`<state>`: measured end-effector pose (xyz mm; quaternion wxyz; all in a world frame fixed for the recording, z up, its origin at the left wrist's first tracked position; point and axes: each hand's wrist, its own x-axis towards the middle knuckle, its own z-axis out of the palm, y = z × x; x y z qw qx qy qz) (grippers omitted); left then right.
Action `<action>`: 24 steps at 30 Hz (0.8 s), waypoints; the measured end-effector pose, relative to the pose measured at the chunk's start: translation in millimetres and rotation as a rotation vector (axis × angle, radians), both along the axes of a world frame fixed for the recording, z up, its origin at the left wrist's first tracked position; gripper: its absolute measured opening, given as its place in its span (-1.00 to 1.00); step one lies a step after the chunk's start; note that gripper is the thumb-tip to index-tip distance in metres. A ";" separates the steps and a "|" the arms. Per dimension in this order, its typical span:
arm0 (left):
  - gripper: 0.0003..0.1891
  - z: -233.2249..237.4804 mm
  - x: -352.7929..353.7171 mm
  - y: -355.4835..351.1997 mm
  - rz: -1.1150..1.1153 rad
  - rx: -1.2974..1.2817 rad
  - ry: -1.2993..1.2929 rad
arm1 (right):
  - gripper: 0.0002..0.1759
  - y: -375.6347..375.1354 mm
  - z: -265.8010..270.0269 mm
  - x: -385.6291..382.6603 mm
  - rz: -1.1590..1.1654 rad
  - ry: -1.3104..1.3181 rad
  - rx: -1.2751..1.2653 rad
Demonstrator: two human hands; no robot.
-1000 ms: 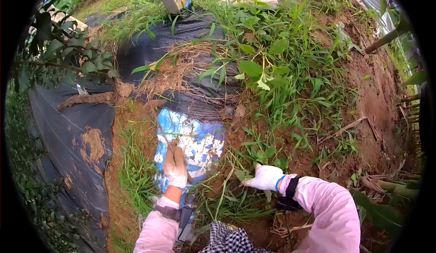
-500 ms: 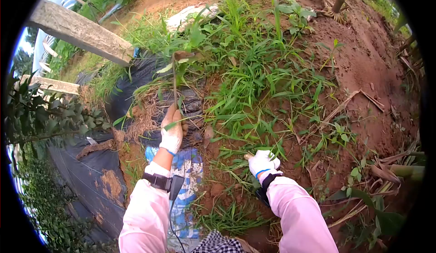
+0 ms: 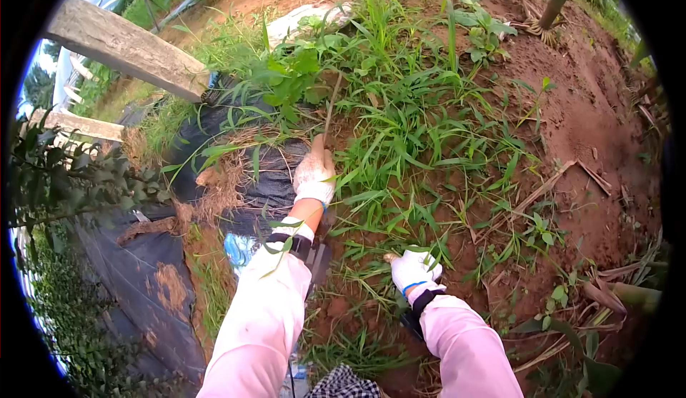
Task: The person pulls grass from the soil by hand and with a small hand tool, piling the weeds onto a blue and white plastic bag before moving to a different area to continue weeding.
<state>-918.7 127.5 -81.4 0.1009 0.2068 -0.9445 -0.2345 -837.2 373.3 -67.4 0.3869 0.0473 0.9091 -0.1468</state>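
Observation:
My left hand, in a soil-stained white glove, is closed around the handle end of a hand hoe. The hoe's thin shaft points away from me, and its head is lost among the leaves. Green grass weeds grow thickly just right of that hand. Lower down, my right hand, also gloved in white, is closed and low among grass stems at the soil. Its fingers are turned from view, so what they hold cannot be made out.
Black plastic sheeting covers the ground at left, with dry roots on it. A concrete post slants in at upper left. A pale sack lies beyond the weeds. Bare reddish soil slopes at right.
My left hand has moved right and slightly away with the hoe, whose head has gone from above the sheeting into the weeds. My right hand has stayed nearly in place.

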 end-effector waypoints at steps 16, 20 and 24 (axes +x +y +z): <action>-0.51 4.4 31.2 11.0 -0.090 -0.066 -0.365 | -0.42 -4.6 -3.7 -2.7 0.010 -0.047 0.060; -0.58 2.6 51.3 21.6 -0.052 0.038 -0.356 | -0.43 -4.2 3.1 -1.0 -0.062 -0.024 0.024; -0.61 21.9 117.5 14.4 -0.019 0.225 -0.327 | -0.43 -5.7 -3.7 -1.0 0.011 -0.008 0.088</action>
